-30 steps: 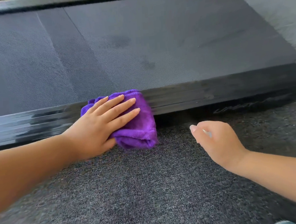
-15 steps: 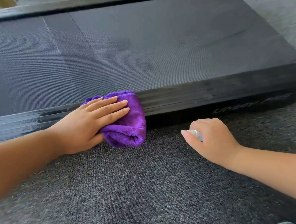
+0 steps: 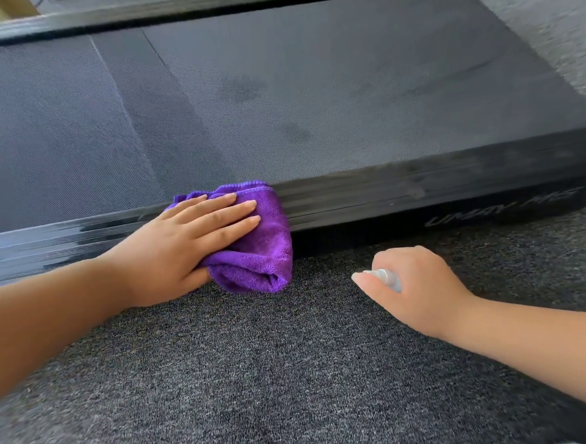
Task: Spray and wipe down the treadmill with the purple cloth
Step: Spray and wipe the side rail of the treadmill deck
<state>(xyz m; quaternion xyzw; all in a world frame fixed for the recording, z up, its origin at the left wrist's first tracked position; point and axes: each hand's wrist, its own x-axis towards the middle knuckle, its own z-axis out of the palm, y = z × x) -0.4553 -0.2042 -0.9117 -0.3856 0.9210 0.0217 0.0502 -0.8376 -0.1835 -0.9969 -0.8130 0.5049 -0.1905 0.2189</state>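
Head view, looking down at floor level. Low black treadmill with a dark woven belt (image 3: pixel 311 93) fills the 12 o'clock half of the frame; its glossy black side rail (image 3: pixel 420 186) runs from 9 o'clock to 3 o'clock across the middle. Two darker damp-looking patches on the belt around 12 o'clock, streaky wet sheen on the rail toward 9 o'clock. Faint grey lettering on the rail's lower face at 3 o'clock (blurred, can't read it).

Folded purple microfibre cloth (image 3: pixel 262 251) sits at centre, draped over the near rail edge, upper part on the rail, lower bunched fold hanging down to touch the grey speckled carpet floor (image 3: pixel 260 378).

Left hand (image 3: pixel 190 242) comes in from 8 o'clock, lies flat on top of the cloth, fingers straight and close together pointing toward 2 o'clock, pressing it onto the rail; thumb is tucked under the cloth's lower edge.

Right hand (image 3: pixel 416 289) comes in from 4 o'clock, hovers just over the carpet, near the rail but not touching it, well apart from the cloth. Fingers curled round a small clear spray bottle (image 3: pixel 386 278), only its pale nozzle end peeking out by the thumb, pointing toward 9 o'clock; rest of the bottle hidden in the fist.
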